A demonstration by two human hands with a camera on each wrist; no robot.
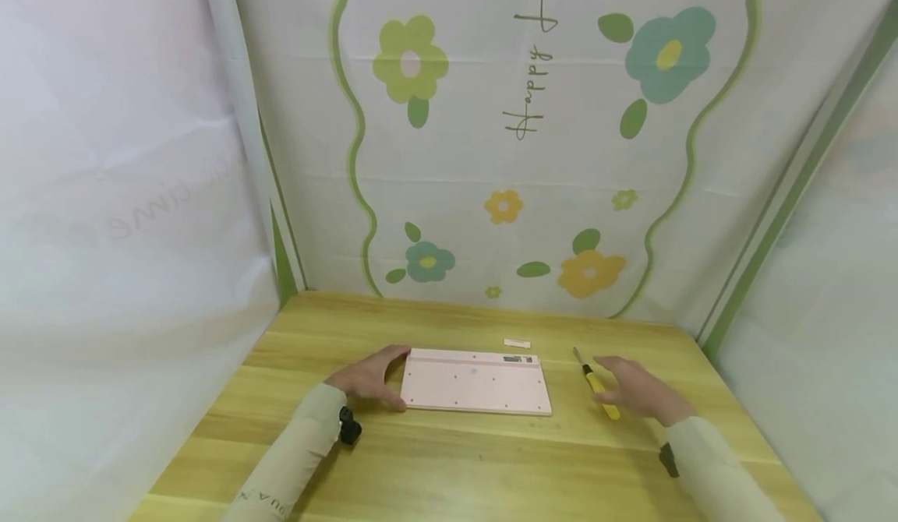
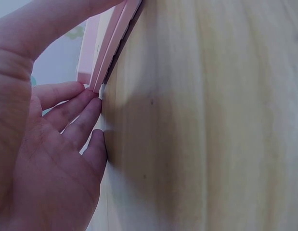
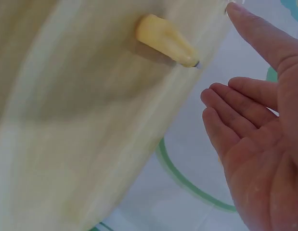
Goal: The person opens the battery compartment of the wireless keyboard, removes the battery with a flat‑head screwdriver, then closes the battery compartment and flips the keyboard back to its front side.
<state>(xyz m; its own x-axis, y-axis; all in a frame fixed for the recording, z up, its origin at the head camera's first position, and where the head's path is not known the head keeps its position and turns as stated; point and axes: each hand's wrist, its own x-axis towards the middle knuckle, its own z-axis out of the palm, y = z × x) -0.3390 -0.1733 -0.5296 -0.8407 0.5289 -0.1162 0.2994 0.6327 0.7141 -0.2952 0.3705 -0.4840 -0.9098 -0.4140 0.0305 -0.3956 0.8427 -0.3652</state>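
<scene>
A pink keyboard (image 1: pixel 477 389) lies face down on the wooden table, its underside dotted with several small screws and a label near the far right corner. My left hand (image 1: pixel 368 378) spans its left end, thumb at the near corner and fingertips at the far one. In the left wrist view, the fingers (image 2: pixel 81 115) touch the corner of the keyboard (image 2: pixel 108 53). Right of the keyboard lies a yellow-handled screwdriver (image 1: pixel 599 393), its metal shaft pointing away. Just over it is my right hand (image 1: pixel 641 389), fingers extended and apart from the handle in the right wrist view.
A small white strip (image 1: pixel 517 343) lies beyond the keyboard's far edge. The wooden table (image 1: pixel 435 467) is bounded by a flower-printed cloth (image 1: pixel 456 164) at the back and pale cloth walls on both sides.
</scene>
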